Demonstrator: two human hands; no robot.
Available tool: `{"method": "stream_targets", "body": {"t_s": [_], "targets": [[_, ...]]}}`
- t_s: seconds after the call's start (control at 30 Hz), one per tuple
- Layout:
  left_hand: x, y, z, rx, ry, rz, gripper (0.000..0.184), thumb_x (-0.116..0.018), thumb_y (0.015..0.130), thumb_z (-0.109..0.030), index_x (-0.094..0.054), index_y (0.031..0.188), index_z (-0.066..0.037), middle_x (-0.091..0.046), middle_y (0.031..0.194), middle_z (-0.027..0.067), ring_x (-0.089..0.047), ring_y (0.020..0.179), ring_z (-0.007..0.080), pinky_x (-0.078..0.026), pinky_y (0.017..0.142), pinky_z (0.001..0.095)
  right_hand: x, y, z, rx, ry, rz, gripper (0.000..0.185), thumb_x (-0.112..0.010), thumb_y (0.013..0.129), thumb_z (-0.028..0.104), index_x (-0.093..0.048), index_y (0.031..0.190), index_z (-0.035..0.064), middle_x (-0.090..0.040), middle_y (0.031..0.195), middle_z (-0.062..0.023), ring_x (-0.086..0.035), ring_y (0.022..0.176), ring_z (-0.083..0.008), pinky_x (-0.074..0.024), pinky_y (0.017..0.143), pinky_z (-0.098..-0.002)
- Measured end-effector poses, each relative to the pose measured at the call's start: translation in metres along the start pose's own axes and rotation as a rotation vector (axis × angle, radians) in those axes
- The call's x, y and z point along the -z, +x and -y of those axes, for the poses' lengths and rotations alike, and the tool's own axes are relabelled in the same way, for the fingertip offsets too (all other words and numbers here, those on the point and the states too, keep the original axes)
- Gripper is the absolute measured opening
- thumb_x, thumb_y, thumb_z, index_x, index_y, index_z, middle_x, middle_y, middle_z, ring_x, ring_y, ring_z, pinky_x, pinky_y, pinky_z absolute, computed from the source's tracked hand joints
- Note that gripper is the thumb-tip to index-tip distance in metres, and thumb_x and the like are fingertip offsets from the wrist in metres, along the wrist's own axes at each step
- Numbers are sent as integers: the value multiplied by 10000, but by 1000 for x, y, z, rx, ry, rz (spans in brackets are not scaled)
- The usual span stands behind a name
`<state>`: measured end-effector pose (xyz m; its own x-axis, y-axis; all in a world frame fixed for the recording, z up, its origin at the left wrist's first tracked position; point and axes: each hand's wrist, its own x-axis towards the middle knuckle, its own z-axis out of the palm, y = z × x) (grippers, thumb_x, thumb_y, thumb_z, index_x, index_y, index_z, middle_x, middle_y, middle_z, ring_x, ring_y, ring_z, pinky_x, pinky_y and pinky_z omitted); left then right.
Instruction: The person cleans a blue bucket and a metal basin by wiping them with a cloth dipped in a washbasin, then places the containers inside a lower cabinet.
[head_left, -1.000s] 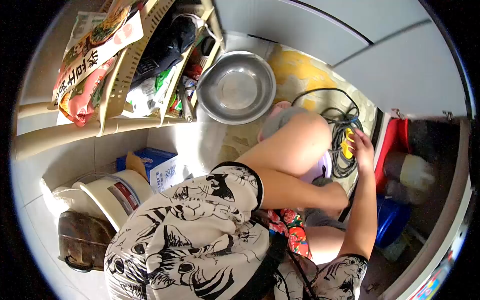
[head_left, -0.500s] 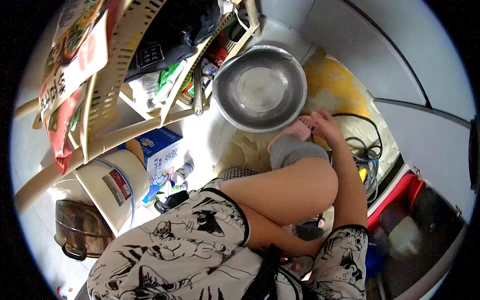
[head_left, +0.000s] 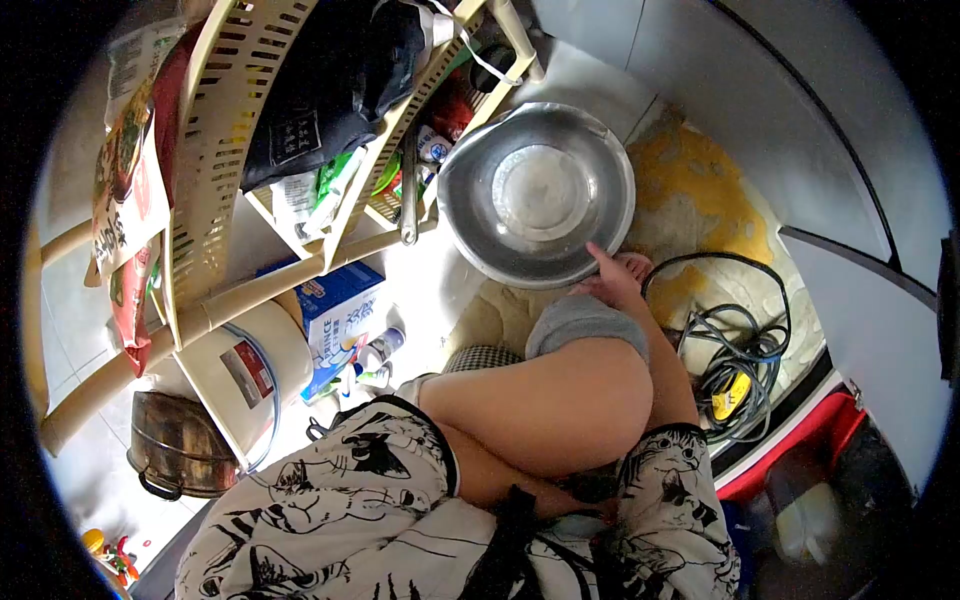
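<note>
A round metal basin [head_left: 480,232] with a shiny grey inside stands on the floor ahead of me. My right hand [head_left: 612,281] is at its near right rim, thumb over the edge and the other fingers partly hidden. The hand appears closed on the rim. Just below it is a grey sock or cuff [head_left: 585,325] around my bent leg. My left hand does not show.
At left is a cream plastic rack [head_left: 210,150] with bags and packets, above a white bucket [head_left: 250,350], a blue box [head_left: 340,310] and a brown pot [head_left: 180,445]. Coiled black cable [head_left: 745,350] lies at right beside an open cabinet door [head_left: 870,330].
My right hand has moved from beside the basin onto its near right rim. The basin and surroundings appear slightly lower and farther right as the view has shifted.
</note>
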<state>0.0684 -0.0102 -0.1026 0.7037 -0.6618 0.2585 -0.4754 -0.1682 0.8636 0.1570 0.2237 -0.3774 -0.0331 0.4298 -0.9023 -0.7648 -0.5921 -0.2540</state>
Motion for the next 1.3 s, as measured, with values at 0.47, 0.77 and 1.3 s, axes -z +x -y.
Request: {"method": "stream_targets", "body": {"t_s": [0.47,0.77,1.3], "targets": [[11,-15,-11,49,-5,42,273,-547,755,-307,-647,924,-117,-609,1014,135,-566,948,328,-425,790,477,12,-54,28,16,-39,-32,528,-511,777,145,-323,1214,-84,-426,1219,-237,-518,999,-418,-503,717,-541],[29,-36,-18,222,99,121,250,-559,749,-329,-677,854,-136,-648,935,134,-602,882,338,-446,749,485,125,-147,40,160,43,-307,503,-532,736,163,-395,1167,-57,-484,1179,-195,-526,1050,-337,-476,887,-433],[94,-47,-4,546,142,-136,277,-545,809,-404,-641,942,-181,-654,879,96,-629,805,298,-487,709,434,120,-425,-96,841,666,-551,356,-554,779,262,-513,1032,15,-633,880,-133,-628,710,-227,-551,601,-322]]}}
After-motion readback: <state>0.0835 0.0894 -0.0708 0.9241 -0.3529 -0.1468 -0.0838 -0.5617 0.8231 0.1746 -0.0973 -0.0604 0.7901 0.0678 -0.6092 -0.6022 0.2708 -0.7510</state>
